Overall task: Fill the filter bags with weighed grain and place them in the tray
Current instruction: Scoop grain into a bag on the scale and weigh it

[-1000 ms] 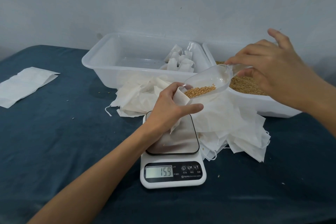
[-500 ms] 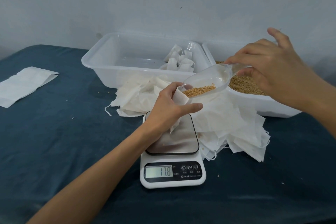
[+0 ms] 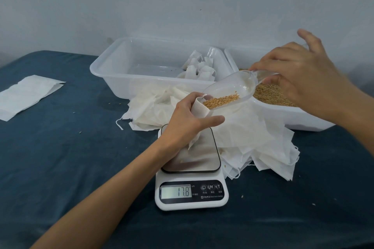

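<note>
Nothing moved, scale (image 3: 191,193) still 17.8 | left hand (image 3: 187,121) grips filter bag (image 3: 199,110) | right hand (image 3: 299,79) pinches scoop (image 3: 232,91) of grain (image 3: 220,101)

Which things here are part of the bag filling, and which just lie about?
In use:
left hand holding white filter bag
right hand tipping clear plastic scoop
white digital scale
grain tub
white plastic tray

Idle:
flat white sheet
</note>
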